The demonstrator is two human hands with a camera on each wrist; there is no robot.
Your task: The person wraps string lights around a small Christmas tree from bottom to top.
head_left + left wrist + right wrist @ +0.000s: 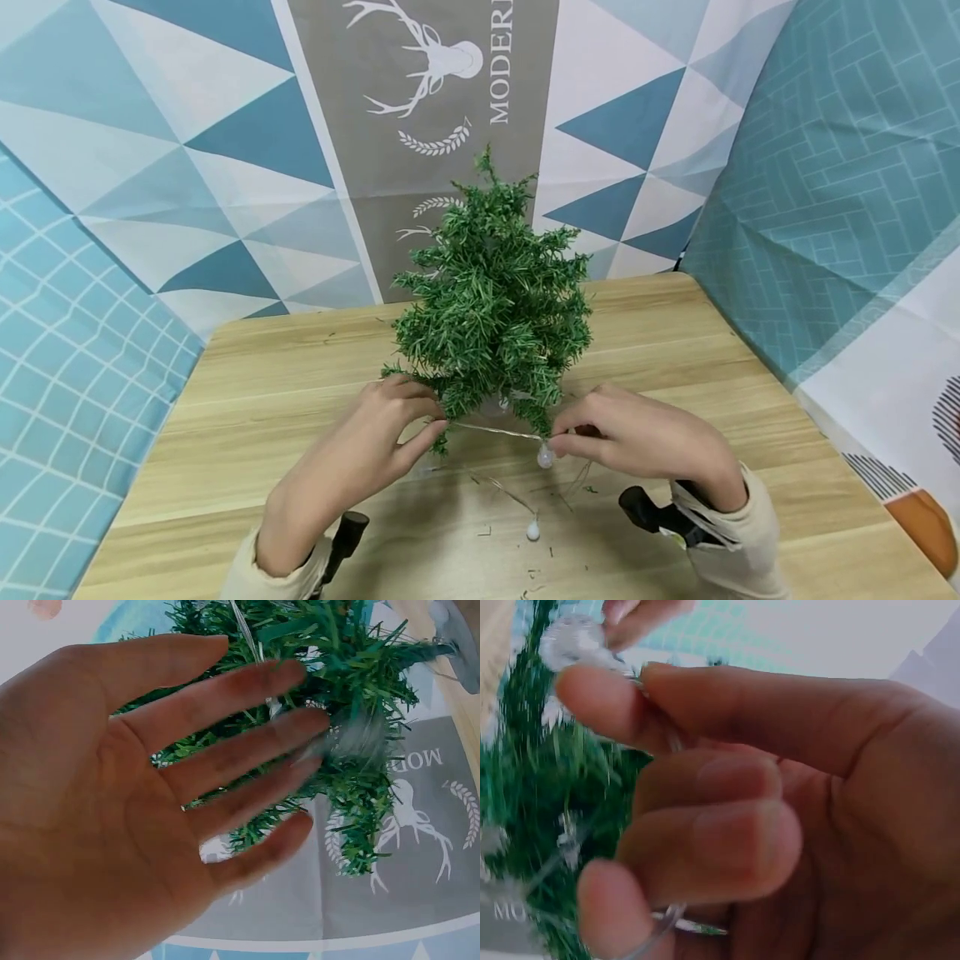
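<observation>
A small artificial Christmas tree (495,308) with dense green branches stands on the table. At its lower right, my right hand (630,433) pinches the thin clear wire of a string of lights (498,431) between thumb and index finger, the other fingers curled with wire running among them. A clear round bulb (574,641) sits just past those fingertips. My left hand (382,433) is at the lower left branches, where the wire runs up to its fingertips. In the left wrist view its fingers (232,742) are straight and spread against the branches, the wire passing beside them.
Another stretch of wire with a white bulb (532,530) lies on the wooden table (285,408) in front of the tree. Small green needle scraps are scattered there. Behind stands a patterned cloth backdrop (420,167), with blue sheets at both sides.
</observation>
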